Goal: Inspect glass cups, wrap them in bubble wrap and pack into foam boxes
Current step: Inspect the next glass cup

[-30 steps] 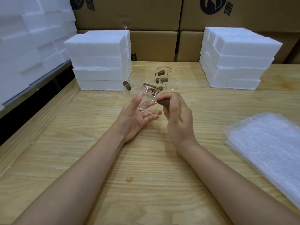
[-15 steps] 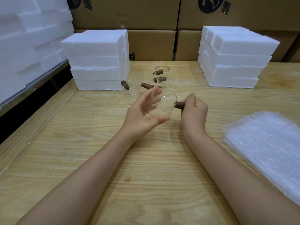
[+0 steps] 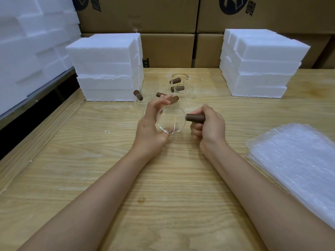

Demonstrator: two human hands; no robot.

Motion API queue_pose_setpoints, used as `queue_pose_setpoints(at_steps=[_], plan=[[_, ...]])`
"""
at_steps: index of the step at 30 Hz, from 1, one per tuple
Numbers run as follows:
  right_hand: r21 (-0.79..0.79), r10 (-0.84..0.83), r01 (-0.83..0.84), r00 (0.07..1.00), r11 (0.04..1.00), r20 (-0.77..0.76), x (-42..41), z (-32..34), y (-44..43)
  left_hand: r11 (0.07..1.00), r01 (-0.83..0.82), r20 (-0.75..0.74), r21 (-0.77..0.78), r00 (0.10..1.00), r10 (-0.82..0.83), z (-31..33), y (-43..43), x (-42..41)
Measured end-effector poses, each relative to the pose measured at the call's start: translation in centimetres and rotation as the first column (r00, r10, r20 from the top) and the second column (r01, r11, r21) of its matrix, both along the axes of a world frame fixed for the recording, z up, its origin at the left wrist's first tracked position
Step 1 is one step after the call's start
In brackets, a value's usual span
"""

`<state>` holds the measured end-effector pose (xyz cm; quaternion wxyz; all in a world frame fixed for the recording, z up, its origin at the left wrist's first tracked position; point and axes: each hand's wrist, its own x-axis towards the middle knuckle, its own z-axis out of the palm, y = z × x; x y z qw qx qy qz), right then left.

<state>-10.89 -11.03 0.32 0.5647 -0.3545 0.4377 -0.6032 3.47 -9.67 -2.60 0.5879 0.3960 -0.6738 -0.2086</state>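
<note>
Gripping glass cup (image 3: 171,122) — hands (image 3: 211,126) (both) curled

No complete word, number or brand name can be read. Two printed marks are recorded, both on the upper row of cartons stacked behind the surface (image 3: 163,196).

Far beyond the left hand (image 3: 150,127) and off to its left, the upper left carton (image 3: 137,15) bears a dark blue round emblem (image 3: 81,2), cut off by the top edge of the view. Dark blocky characters (image 3: 95,6) stand just right of it and are illegible.

Far beyond the right hand (image 3: 208,125), the upper right carton (image 3: 272,13) bears a like second emblem (image 3: 233,4) and a second set of characters (image 3: 251,9), also cropped and illegible.
</note>
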Motion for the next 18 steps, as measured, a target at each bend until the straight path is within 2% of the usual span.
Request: queue_pose_setpoints(at_steps=[4,6,10,14,18], plan=[[0.014,0.116,-0.118,0.988,0.993,0.099,0.0,0.1,0.0,0.997,0.023,-0.07,0.071,0.997,-0.018,0.1,-0.1,0.0],[-0.005,0.132,-0.132,0.986,0.991,0.098,0.0,0.0,-0.1,0.993,0.037,-0.096,0.111,0.995,-0.026,0.1,-0.2,0.1],[-0.05,0.085,-0.082,0.995,0.995,0.05,-0.1,-0.5,-0.2,0.988,0.052,-0.103,0.145,0.994,-0.038,0.4,-0.2,0.2],[-0.142,0.038,-0.043,0.999,0.989,-0.038,-0.2,-1.1,-0.4,0.988,0.001,-0.074,0.157,0.997,0.011,0.8,0.3,0.0],[-0.107,-0.025,0.02,0.998,0.994,-0.05,0.0,-1.5,-0.7,0.992,-0.025,-0.013,0.126,1.0,0.027,1.1,0.6,-0.1]])
